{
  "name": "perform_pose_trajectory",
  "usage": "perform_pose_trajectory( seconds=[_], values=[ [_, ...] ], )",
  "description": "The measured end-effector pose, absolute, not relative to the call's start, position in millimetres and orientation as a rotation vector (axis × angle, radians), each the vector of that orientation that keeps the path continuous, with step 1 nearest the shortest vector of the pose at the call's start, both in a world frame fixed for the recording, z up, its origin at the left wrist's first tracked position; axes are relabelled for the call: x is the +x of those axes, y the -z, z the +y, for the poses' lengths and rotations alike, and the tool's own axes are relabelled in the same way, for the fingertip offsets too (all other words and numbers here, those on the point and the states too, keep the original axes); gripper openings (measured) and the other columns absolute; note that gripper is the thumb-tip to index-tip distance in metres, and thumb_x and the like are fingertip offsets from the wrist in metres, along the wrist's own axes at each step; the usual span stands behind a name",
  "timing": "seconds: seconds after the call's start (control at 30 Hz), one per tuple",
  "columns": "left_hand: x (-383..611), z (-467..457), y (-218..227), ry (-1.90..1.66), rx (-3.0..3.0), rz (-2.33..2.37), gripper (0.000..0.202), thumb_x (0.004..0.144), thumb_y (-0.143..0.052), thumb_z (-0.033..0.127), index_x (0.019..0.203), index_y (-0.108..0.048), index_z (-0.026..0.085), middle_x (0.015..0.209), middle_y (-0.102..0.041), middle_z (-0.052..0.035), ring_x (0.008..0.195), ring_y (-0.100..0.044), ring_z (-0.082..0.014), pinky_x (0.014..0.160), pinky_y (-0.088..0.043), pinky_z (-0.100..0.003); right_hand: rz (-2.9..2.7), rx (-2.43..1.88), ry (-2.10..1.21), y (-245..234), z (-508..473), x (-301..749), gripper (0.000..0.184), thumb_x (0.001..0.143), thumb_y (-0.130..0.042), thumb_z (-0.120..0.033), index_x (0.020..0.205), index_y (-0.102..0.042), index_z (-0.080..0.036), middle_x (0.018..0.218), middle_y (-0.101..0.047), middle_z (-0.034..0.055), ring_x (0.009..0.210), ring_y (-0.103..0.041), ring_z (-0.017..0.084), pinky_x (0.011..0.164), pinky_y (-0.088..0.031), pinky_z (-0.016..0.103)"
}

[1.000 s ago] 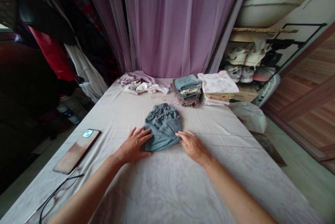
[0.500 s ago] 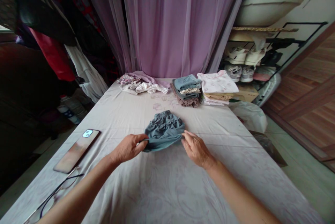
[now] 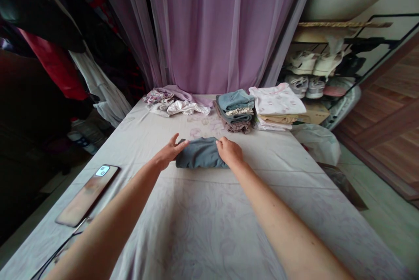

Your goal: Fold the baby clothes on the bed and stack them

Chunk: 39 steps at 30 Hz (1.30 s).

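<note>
1. Resting left hand, fingers spread, with fingertips touching the left end of a folded grey-blue garment.
2. Pressing right hand, fingers close together, on the garment's top edge; pinch unclear.
3. Garment lying flat on a pale floral sheet, just below stacked folded clothes.

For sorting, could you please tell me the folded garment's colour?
Blue-grey garment, best seen in the head view.

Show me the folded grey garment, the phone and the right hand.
Folded grey garment [image 3: 199,154]: head view, middle of its top surface.
Phone [image 3: 87,195]: head view, middle of its back.
Right hand [image 3: 229,151]: head view, back of the hand.
</note>
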State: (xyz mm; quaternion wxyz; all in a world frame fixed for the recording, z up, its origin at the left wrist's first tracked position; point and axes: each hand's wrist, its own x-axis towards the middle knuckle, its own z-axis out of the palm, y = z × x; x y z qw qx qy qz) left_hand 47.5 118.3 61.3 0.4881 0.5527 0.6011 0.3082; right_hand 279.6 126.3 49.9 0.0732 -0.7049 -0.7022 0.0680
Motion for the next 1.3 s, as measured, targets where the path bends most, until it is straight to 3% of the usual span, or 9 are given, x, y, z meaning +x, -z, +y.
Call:
perform_pose_trajectory(
  seconds=[0.07, 0.27, 0.4, 0.57, 0.73, 0.93, 1.07, 1.2, 1.3],
  values=[
    [50.2, 117.1, -51.0, -0.808, 1.346, 1.575, 0.084, 0.082, -0.063, 0.053, 0.15, -0.026, 0.021, 0.118, -0.067, -0.0121, 0.101, -0.066, -0.0224, 0.086, -0.051, -0.035, -2.086, -2.13, -0.186, -46.6, 126.8, 278.7, 0.04, 0.1, -0.029, -0.039, 0.111, -0.062, -0.02, 0.099, -0.073, 0.0137, 0.091, -0.069, 0.024, 0.074, -0.046, 0.032],
    [49.8, 116.6, -34.8, -0.674, 1.733, 2.03, 0.055, 0.09, -0.051, 0.034, 0.141, -0.043, 0.015, 0.106, -0.071, -0.0121, 0.1, -0.067, -0.0263, 0.088, -0.05, -0.038, -2.015, -2.164, -0.171, -54.3, 120.7, 280.8, 0.033, 0.096, -0.042, -0.035, 0.116, -0.059, -0.017, 0.105, -0.071, 0.0151, 0.095, -0.067, 0.026, 0.08, -0.047, 0.034],
    [61.2, 104.6, -40.1, -0.776, 2.221, 1.949, 0.046, 0.093, -0.044, 0.027, 0.139, -0.047, 0.021, 0.138, -0.054, -0.0127, 0.12, -0.057, -0.0257, 0.101, -0.045, -0.041, -2.116, -1.799, -0.06, -58.9, 109.7, 272.8, 0.036, 0.097, -0.036, -0.028, 0.125, -0.057, -0.018, 0.13, -0.061, 0.0129, 0.117, -0.056, 0.023, 0.098, -0.041, 0.035],
    [91.7, 99.6, -27.8, -0.495, 2.494, 1.647, 0.046, 0.098, -0.039, 0.034, 0.14, -0.047, 0.018, 0.15, -0.043, -0.0118, 0.14, -0.036, -0.0278, 0.113, -0.032, -0.05, -2.416, -1.638, -0.188, -38.7, 100.2, 255.8, 0.049, 0.099, -0.032, -0.032, 0.145, -0.041, -0.018, 0.154, -0.036, 0.0101, 0.142, -0.031, 0.024, 0.114, -0.024, 0.048],
    [93.3, 101.6, -13.9, -0.399, 2.463, 1.663, 0.053, 0.099, -0.035, 0.042, 0.145, -0.041, 0.017, 0.153, -0.038, -0.0124, 0.142, -0.033, -0.0274, 0.114, -0.03, -0.05, -2.424, -1.749, -0.232, -23.0, 99.6, 261.8, 0.055, 0.099, -0.029, -0.04, 0.148, -0.036, -0.018, 0.157, -0.029, 0.0085, 0.144, -0.027, 0.026, 0.113, -0.025, 0.054],
    [74.7, 95.6, -12.0, -0.467, 2.377, 1.68, 0.058, 0.096, -0.04, 0.05, 0.145, -0.041, 0.019, 0.152, -0.04, -0.0123, 0.142, -0.033, -0.0286, 0.115, -0.027, -0.053, -2.307, -1.769, -0.265, -23.6, 103.5, 272.6, 0.046, 0.099, -0.031, -0.034, 0.138, -0.051, -0.021, 0.15, -0.043, 0.0095, 0.134, -0.043, 0.022, 0.109, -0.034, 0.043],
    [59.6, 95.9, 0.2, -0.865, 2.168, 1.492, 0.059, 0.093, -0.046, 0.053, 0.141, -0.048, 0.019, 0.15, -0.043, -0.0127, 0.141, -0.034, -0.0282, 0.117, -0.024, -0.049, -2.071, -1.822, -0.454, -33.3, 117.2, 278.0, 0.037, 0.09, -0.053, -0.032, 0.125, -0.06, -0.022, 0.138, -0.055, 0.0101, 0.125, -0.052, 0.022, 0.104, -0.039, 0.037],
    [50.2, 99.3, 4.2, -1.384, 1.55, 1.313, 0.047, 0.089, -0.055, 0.049, 0.128, -0.061, 0.022, 0.142, -0.053, -0.0107, 0.136, -0.043, -0.026, 0.117, -0.025, -0.043, -1.565, -1.95, -1.118, -54.8, 137.3, 285.5, 0.048, 0.071, -0.075, -0.026, 0.117, -0.062, -0.019, 0.123, -0.065, 0.0099, 0.12, -0.056, 0.026, 0.1, -0.042, 0.035],
    [42.1, 102.9, -3.4, -1.579, 0.92, 1.136, 0.035, 0.09, -0.055, 0.045, 0.117, -0.066, 0.024, 0.14, -0.054, -0.0085, 0.133, -0.046, -0.026, 0.115, -0.03, -0.044, -1.355, -1.889, -1.542, -71.2, 144.8, 292.0, 0.023, 0.07, -0.075, -0.023, 0.089, -0.068, -0.013, 0.095, -0.074, 0.0109, 0.097, -0.067, 0.025, 0.086, -0.051, 0.033]
  ],
)
